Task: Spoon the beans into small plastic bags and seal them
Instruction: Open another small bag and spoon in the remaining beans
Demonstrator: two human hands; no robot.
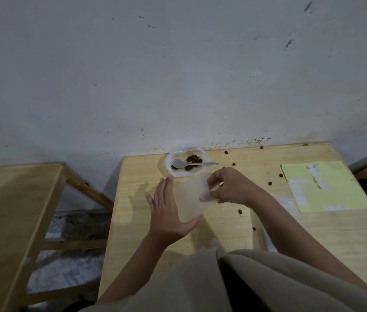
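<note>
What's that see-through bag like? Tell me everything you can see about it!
The small plastic bag is thin, cloudy-clear and looks empty, with no beans showing inside. It is held above the wooden table, slanting from upper right to lower left. The right hand pinches its upper edge, and the left hand, fingers straight, rests flat against its side.

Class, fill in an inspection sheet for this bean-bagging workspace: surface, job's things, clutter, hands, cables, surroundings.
Surface: pale wooden table, against the wall.
Job's things: white bowl with dark brown beans and a metal spoon across it; translucent small plastic bag held up, no beans seen inside.
Clutter: loose beans scattered; yellow-green paper sheet.
Hands: left hand flat against the bag; right hand pinching its edge.
Cables: nothing seen.
Surroundings: marked grey wall; second wooden table to the left.
</note>
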